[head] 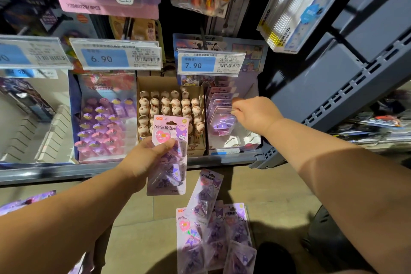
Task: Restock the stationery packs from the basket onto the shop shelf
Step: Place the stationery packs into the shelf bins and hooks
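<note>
Left hand (145, 159): fingers curled round a pink pack (169, 125), held upright.
Right hand (255, 114): fingers pinched the front pack (222, 120) in the shelf box (235, 141).
Floor (280, 193): spare packs (213, 224) lay heaped.

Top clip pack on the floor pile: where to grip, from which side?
Probably pinch the top clip pack by its flat card header, the end nearest the shelf, coming from above. That end lies clear of the floor pile; the blister bulges over the middle, and the lower end overlaps other packs.
</note>
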